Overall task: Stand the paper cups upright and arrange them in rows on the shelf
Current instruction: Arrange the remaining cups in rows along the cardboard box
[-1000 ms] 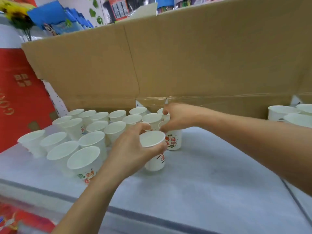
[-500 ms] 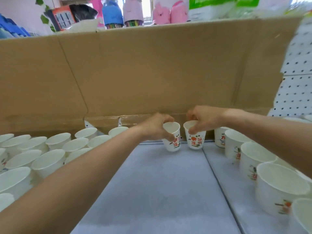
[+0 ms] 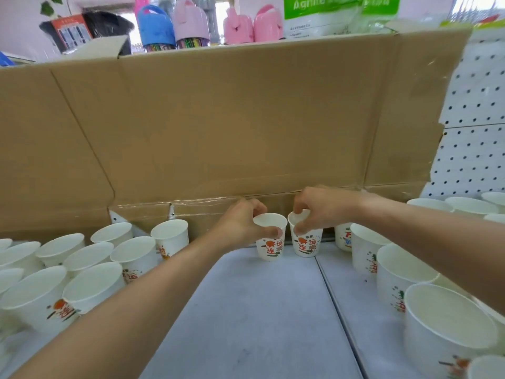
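Cups crowd the shelf (image 3: 259, 310) on both sides of the hands: an upright cluster (image 3: 90, 280) beyond the left forearm and a row (image 3: 396, 269) under the right forearm. Brown cardboard (image 3: 218, 119) rises just behind the hands and walls off the back. Pegboard (image 3: 475, 132) shows past its torn edge, right of the right hand.

The right forearm covers part of the row beneath it, and the frame cuts off cups at both lower corners. The goods (image 3: 191, 23) above the cardboard are blurred.

The left hand (image 3: 240, 228) curls round the rim of the left cup (image 3: 270, 242), thumb on its front. The right hand (image 3: 319, 209) pinches the rim of the right cup (image 3: 306, 243) from above. These 2 cups stand on the shelf just beside each other, between the hands, close to the cardboard's foot.
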Motion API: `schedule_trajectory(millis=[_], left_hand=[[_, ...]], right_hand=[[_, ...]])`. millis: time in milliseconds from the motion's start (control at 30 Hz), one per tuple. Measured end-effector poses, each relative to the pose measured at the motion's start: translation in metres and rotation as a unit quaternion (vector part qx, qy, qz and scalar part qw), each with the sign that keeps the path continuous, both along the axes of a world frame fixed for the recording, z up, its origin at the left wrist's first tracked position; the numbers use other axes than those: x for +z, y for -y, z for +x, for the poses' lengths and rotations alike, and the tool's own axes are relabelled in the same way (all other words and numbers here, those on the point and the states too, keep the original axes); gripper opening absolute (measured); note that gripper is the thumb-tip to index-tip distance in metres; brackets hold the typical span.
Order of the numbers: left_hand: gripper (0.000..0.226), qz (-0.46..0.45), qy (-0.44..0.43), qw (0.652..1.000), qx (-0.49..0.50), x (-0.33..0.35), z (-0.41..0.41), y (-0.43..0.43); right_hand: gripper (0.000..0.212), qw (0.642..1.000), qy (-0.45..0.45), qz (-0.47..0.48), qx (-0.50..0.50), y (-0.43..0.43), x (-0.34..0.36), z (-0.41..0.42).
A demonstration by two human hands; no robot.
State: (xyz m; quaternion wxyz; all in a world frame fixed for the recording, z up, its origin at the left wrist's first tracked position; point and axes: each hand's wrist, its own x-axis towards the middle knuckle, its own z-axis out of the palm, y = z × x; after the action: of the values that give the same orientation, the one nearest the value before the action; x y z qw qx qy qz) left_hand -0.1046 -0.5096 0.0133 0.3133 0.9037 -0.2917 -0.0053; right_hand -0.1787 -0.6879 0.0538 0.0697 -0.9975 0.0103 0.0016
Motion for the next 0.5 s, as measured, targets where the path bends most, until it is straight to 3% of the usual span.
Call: schedule_trajectory(millis=[333,500], left_hand=[[0.054,-0.06,-0.053,0.997,-0.009,-0.002,0.004,0.003],[0.056,-0.037,0.01,0.999,0.001,0.009,-0.014,-0.014]], right_hand=[[0.047,1.0,0.011,-0.002,-0.006,0.005,-0.006,0.0],[0.034,0.995,0.081,-0.049,0.016,-0.009,-0.001,-0.001]])
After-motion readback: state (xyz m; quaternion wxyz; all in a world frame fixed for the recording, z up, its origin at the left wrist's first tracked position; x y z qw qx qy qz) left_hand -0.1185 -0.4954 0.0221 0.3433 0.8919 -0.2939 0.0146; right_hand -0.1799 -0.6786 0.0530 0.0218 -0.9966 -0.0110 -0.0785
